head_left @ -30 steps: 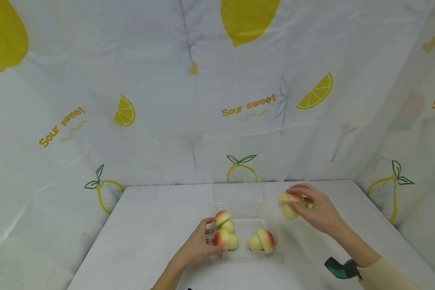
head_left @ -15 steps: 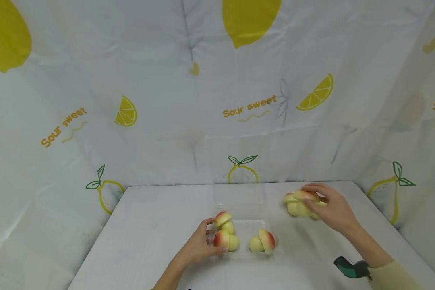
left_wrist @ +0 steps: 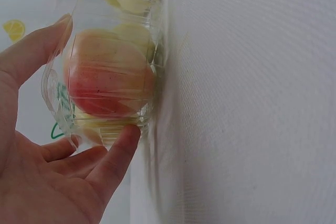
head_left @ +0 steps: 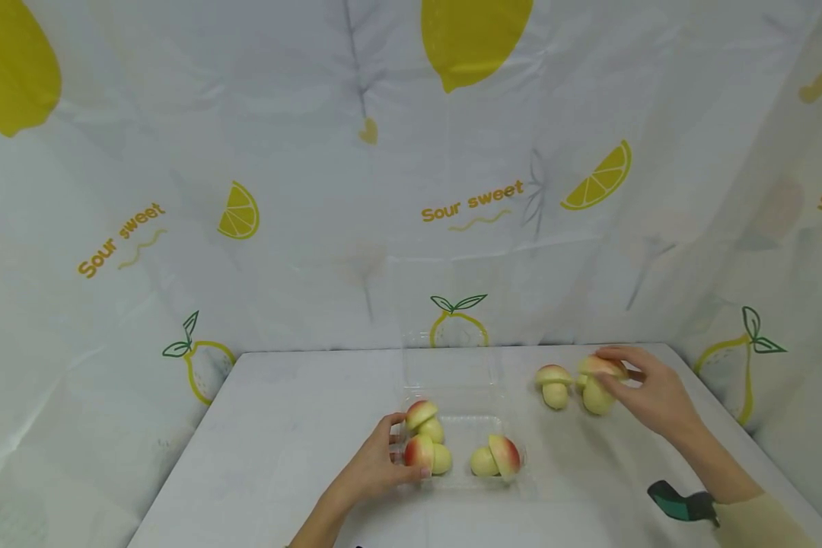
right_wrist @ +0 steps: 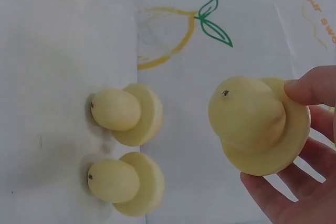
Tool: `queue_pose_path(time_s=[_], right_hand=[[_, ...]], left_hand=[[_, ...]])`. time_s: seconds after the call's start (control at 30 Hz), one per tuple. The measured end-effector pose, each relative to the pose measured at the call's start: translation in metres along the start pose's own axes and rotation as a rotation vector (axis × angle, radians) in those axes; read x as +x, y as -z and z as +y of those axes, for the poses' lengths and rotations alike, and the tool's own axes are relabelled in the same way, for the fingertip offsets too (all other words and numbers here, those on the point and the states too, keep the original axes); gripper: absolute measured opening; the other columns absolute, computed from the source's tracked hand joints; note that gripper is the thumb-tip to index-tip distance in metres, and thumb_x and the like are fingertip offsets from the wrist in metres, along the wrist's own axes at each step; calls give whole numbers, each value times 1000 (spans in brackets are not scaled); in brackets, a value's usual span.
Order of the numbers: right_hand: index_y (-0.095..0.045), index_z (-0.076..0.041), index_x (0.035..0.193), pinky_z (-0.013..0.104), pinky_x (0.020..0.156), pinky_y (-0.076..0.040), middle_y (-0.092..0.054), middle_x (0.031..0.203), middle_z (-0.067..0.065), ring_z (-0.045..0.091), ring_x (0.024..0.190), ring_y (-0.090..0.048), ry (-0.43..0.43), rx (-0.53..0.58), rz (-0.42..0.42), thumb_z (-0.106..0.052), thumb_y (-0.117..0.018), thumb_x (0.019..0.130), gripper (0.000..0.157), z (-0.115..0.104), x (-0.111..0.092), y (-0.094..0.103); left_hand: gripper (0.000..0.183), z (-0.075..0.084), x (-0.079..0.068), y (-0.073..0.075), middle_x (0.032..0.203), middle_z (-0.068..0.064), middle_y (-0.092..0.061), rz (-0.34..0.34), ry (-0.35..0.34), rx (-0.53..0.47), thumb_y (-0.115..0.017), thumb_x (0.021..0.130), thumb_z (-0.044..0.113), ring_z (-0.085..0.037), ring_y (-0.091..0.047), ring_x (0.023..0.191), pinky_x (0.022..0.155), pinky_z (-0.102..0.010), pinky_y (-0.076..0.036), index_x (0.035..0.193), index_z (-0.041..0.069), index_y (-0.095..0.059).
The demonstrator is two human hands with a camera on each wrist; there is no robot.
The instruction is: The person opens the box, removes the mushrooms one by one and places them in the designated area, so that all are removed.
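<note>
- Here's the left hand (head_left: 378, 462) at the near left of the action, gripping the clear plastic box (head_left: 463, 443); the left wrist view has the thumb up at the rim and the other fingers against the outer wall
- Over on the other side, the right hand (head_left: 652, 390) pinches a mushroom-shaped piece (right_wrist: 247, 116), thumb on one side of the cap, fingers on the other; it's lifted clear of the bench (head_left: 301, 426), at the right of the box and well apart from it
- Near that held piece, two standing mushrooms (right_wrist: 116, 109) on the bench, upright, caps on top, side by side and apart; from the head view one shows whole, the other is mostly hidden behind the held one
- Inside the box, three more; a rear left mushroom (head_left: 423, 420), tilted, cap up; a front left mushroom (head_left: 428, 454) lying on its side, cap towards the left wall; a right mushroom (head_left: 496, 457) on its side too, cap towards the right wall, with a gap between it and the left pair
- Behind the box, its clear lid (head_left: 448, 367), off the top; beyond that, a pale curtain (head_left: 301, 304) printed with lemons and "Sour sweet"
</note>
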State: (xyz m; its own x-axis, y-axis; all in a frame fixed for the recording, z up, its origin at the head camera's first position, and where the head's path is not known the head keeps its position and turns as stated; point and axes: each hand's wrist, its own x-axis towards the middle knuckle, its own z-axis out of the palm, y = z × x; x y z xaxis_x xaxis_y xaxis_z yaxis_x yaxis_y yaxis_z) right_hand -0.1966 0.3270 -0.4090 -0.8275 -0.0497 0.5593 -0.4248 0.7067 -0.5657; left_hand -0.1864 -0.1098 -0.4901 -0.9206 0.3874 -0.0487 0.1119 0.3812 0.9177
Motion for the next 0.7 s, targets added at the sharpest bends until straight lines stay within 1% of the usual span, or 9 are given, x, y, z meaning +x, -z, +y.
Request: queue_pose_path(time_s=[0.2,0.27,0.5,0.7], right_hand=[[-69,-2,121,2,80,-39,-60,115,-21,-18,106,-44,-25,6,14,-7,-77,90,33,6,0,7],[-68,0,121,2,80,-38,-58,114,-25,-17,106,-44,-41,8,14,-8,-76,91,32,9,0,10],[-66,1,122,2,79,-38,-55,113,-26,-15,105,-44,-106,25,13,-11,-75,93,33,22,-3,17],[-66,1,121,3,76,-36,-54,111,-24,-15,102,-44,-146,5,16,-12,-75,93,32,36,-6,21]], left_hand=[[94,0,0,-1,141,-31,-47,0,9,-4,-91,77,29,-43,-61,116,91,-54,-54,149,5,-34],[94,0,0,-1,141,-31,-47,1,9,-10,-91,77,28,-42,-61,116,91,-54,-54,149,5,-34],[95,-1,0,0,142,-31,-47,-3,4,-8,-91,78,28,-42,-62,116,90,-53,-55,150,5,-34],[95,-1,-1,0,142,-31,-47,-6,14,1,-91,77,29,-43,-61,117,91,-54,-54,150,6,-34]])
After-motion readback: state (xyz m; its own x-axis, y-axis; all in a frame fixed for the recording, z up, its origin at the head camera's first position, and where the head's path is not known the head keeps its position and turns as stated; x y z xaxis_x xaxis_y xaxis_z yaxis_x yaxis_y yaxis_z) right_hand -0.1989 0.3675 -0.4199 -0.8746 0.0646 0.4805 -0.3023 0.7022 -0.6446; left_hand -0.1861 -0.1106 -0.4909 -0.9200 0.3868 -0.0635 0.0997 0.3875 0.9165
